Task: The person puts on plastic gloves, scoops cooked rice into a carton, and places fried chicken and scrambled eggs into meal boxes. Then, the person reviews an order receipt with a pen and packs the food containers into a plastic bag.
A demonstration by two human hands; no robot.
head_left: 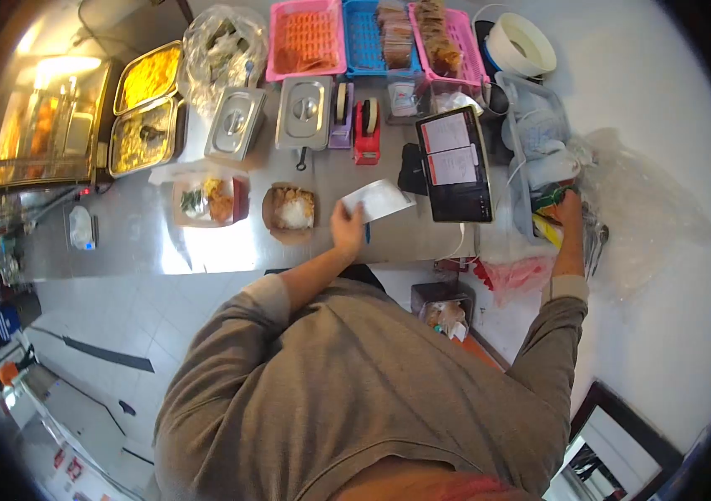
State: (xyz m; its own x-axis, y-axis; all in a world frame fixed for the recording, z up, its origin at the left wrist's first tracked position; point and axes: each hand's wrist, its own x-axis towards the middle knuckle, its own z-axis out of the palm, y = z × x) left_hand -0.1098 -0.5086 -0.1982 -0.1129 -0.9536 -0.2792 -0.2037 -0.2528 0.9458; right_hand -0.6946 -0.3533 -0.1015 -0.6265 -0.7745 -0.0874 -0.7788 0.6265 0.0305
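Note:
My left hand is closed on the near left corner of a flat white paper packet above the steel counter. Just left of it stands an open brown takeaway box with rice and browned pieces in it. Farther left is another open takeaway box holding greens, something yellow and orange-brown pieces. My right hand reaches to the grey plastic basket at the far right, against green packaging and yellow packaging. Its fingers are mostly hidden there.
A tablet stands right of centre. Behind are lidded steel pans, a red tape dispenser, and pink basket and blue basket. Food trays and a lit warmer are left. Clear plastic hangs right.

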